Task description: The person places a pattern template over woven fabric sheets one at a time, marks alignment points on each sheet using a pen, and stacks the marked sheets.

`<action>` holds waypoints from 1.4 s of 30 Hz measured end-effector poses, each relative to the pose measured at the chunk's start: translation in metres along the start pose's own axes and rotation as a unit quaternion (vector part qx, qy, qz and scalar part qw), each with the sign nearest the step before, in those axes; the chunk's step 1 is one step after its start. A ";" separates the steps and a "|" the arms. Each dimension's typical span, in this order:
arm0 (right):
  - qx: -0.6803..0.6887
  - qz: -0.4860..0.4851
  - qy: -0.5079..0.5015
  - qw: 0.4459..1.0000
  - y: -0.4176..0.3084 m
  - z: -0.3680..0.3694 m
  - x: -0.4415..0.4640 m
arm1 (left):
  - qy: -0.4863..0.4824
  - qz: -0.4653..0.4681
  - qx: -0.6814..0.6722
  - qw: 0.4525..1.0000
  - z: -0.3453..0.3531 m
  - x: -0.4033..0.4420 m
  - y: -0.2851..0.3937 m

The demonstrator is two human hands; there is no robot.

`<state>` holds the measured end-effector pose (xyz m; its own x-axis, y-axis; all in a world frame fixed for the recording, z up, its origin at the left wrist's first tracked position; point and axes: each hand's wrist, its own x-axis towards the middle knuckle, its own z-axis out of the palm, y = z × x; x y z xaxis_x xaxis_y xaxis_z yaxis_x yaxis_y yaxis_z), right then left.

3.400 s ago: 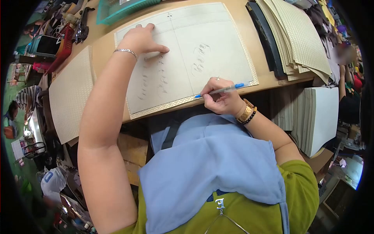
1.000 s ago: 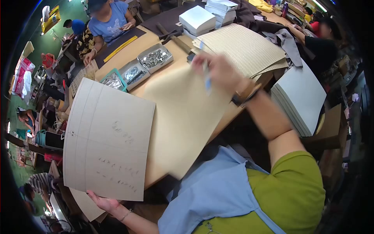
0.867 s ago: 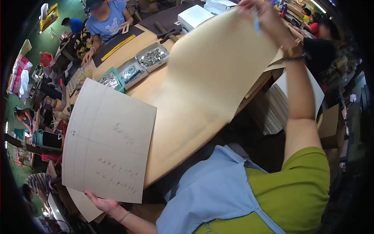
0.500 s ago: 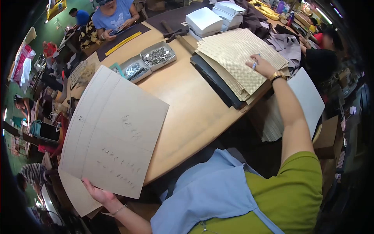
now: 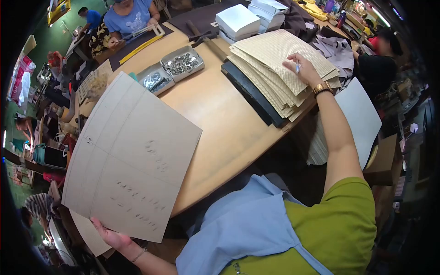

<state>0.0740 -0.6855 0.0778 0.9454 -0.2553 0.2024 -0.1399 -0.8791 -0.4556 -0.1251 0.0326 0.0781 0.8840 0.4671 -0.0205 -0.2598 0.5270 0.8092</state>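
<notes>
My left hand (image 5: 111, 236) grips the bottom edge of a large cardboard pattern (image 5: 133, 160) with one curved side, drawn lines and handwriting. The thumb lies over the front; the other fingers are hidden behind it. The pattern leans up over the table's left part. My right hand (image 5: 303, 71) is over a fanned stack of cream woven-textured sheets (image 5: 270, 59). Its fingers are curled round a slim, pale blue pen (image 5: 297, 68), mostly covered by the hand. Whether the fingers touch the top sheet I cannot tell.
Under the sheets lies a black slab (image 5: 250, 94). A hammer (image 5: 206, 41), a box of metal pieces (image 5: 183, 64) and white paper blocks (image 5: 238, 22) stand farther back. Large white sheets (image 5: 360, 119) are by my right arm. A co-worker (image 5: 130, 20) handles a frame-like piece across the table.
My right hand has lifted and shifted slightly away from me over the sheets. The pattern in my left hand has tilted and moved a little left. The co-worker's hands have moved apart.
</notes>
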 end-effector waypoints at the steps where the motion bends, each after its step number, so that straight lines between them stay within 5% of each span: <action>1: -0.011 -0.029 -0.004 1.000 -0.017 -0.004 -0.015 | -0.008 -0.004 0.002 1.000 -0.003 0.000 0.003; 5: -0.143 -0.193 0.000 0.971 -0.052 -0.013 -0.059 | -0.066 0.000 -0.012 0.998 0.001 0.002 0.003; 15: -0.027 -0.110 0.134 0.984 -0.021 -0.066 -0.001 | -0.070 0.005 0.002 0.998 0.011 -0.007 -0.001; 18: 0.018 -0.035 -0.093 0.995 -0.047 -0.090 -0.009 | -0.056 0.013 0.006 0.998 0.012 -0.011 0.000; 23: 0.186 -0.020 -0.035 0.982 -0.061 -0.062 -0.024 | -0.101 -0.045 -0.035 0.993 0.007 -0.008 0.000; 25: 0.331 -0.005 -0.070 0.941 -0.091 -0.035 -0.044 | -0.110 -0.070 -0.049 0.990 0.009 -0.004 -0.004; 27: 0.338 -0.055 -0.120 0.932 -0.128 0.005 -0.073 | -0.122 -0.077 -0.045 0.988 0.011 -0.002 -0.011; 29: 0.458 -0.023 -0.227 0.859 -0.167 0.033 -0.110 | -0.106 -0.117 -0.089 0.983 -0.012 0.008 -0.024; 31: 0.461 -0.102 -0.383 0.794 -0.161 0.058 -0.121 | -0.051 -0.107 -0.105 0.987 0.013 0.007 -0.034; 34: 0.500 -0.075 -0.363 0.783 -0.194 0.079 -0.147 | -0.022 0.004 0.122 0.992 0.014 0.019 -0.042; 36: 0.540 -0.042 -0.294 0.787 -0.194 0.081 -0.152 | 0.035 -0.017 0.410 0.911 0.012 0.023 -0.033; 37: 0.565 -0.047 -0.244 0.787 -0.196 0.080 -0.154 | 0.088 0.010 0.596 0.798 0.001 0.021 -0.033; 39: 0.578 -0.074 -0.188 0.791 -0.177 0.080 -0.146 | 0.169 0.053 0.870 0.461 -0.030 0.029 -0.044; 42: 0.598 -0.058 -0.083 0.795 -0.165 0.074 -0.137 | 0.102 -0.001 0.892 0.441 -0.038 0.021 -0.030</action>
<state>-0.0104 -0.4756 0.0609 0.9714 -0.0556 0.2309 0.2366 0.1431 -0.9610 -0.1136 0.0530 0.0311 0.7823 0.6186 0.0724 0.6213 -0.7833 -0.0206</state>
